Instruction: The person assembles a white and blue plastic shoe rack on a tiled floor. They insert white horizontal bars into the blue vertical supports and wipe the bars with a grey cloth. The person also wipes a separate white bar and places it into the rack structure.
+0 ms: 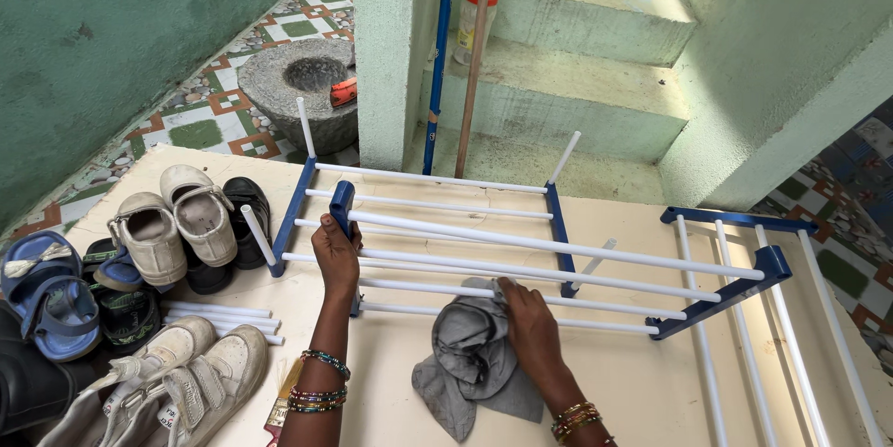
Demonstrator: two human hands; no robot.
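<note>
Down at the bottom centre, two forearms come up into frame, each with a stack of coloured bangles at the wrist. The right hand (530, 321) lies flat, fingers spread and pressed down on a crumpled grey cloth (473, 363), pinning its upper edge against one of the white rods; it's a loose, open-palmed press, not a fist. The left hand (335, 252), just left of centre, is curled tight around the blue end bar (341, 205) of the drying rack (521, 252), thumb wrapped, holding that frame section tipped up off the surface.

That rack lies across the middle of the frame on a cream slab (391, 363): I count two blue-framed sections overlapping here, with about six white rods visible between them, and a third section (763, 317) running off the lower right with three or four rods.

Lower left, three loose white rods (223, 317) lie side by side. Around them, shoes: a pair of pale strap sneakers (177, 382) nearest, blue sandals (46, 289) at the left edge, a beige pair (177, 224) and dark ones beside them.

Farther up, one stone mortar (302, 84) on the patterned tiles, two poles leaning by the pillar, and one clear jar with a red lid (476, 19) on the green steps.
</note>
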